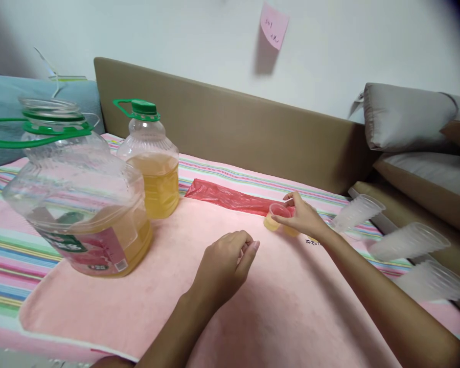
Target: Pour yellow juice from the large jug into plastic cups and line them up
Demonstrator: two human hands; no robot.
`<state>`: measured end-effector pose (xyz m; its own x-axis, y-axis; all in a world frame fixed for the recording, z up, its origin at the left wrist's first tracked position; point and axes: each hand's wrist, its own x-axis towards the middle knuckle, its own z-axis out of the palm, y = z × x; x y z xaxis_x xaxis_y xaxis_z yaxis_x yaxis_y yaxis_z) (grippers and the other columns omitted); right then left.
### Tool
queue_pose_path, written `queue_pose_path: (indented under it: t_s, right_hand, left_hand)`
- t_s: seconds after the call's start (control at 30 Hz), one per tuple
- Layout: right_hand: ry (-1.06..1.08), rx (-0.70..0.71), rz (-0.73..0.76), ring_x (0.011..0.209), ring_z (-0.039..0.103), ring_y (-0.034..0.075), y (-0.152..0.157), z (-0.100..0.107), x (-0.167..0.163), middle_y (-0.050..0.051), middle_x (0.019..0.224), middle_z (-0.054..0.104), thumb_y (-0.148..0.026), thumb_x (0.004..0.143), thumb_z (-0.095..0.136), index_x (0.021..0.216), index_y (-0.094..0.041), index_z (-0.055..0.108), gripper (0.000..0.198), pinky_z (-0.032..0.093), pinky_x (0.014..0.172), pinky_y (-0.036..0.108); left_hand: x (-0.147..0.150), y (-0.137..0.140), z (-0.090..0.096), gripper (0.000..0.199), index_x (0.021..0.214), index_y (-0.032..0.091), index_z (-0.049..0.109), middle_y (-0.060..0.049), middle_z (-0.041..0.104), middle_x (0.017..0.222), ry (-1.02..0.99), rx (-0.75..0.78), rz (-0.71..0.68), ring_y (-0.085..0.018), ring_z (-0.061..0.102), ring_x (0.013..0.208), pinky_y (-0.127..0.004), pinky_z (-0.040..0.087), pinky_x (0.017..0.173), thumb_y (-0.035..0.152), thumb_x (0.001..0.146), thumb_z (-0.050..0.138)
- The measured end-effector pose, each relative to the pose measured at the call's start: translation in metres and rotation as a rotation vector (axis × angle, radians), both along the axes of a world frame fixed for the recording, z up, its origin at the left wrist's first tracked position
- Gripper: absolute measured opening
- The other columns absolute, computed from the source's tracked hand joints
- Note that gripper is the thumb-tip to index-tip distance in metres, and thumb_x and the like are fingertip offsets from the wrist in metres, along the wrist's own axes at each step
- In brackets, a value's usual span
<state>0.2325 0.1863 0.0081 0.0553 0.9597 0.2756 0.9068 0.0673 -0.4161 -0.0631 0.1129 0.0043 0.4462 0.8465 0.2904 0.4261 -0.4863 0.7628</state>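
My right hand (302, 217) is at the far edge of the pink mat, its thumb and fingers around the rim of a small clear plastic cup (271, 223) of pale yellow liquid. Part of a second cup (290, 229) with similar liquid shows beneath that hand. My left hand (224, 263) hovers over the middle of the mat (138, 306), fingers curled in and nothing visible in them. At the left stands a large uncapped jug (88, 220) of yellow liquid with a green handle. Behind it is a green-capped jug (157, 179), partly full.
A flattened red plastic bag (226, 197) lies along the mat's far edge. Three stacks of clear cups lie at the right, one being the middle stack (410, 241). Grey cushions (410, 117) are piled behind them. A brown headboard (230, 122) borders the striped sheet (7, 255).
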Motion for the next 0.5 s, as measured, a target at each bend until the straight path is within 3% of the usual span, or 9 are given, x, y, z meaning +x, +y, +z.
queue_pose_path:
  t_s: [0.5]
  right_hand:
    - [-0.024,-0.028,0.117,0.116,0.058,0.033,-0.003,0.002,0.002,0.005,0.123,0.061,-0.052,0.085,0.076,0.132,-0.027,0.046,0.062,0.047,0.094,0.044]
  left_hand:
    - [0.005,-0.002,-0.011,0.034,0.075,0.021,0.041,0.002,0.051,0.071,0.159,0.011,-0.124,-0.016,0.047,0.068,-0.03,0.027,0.064,0.036,0.105,0.042]
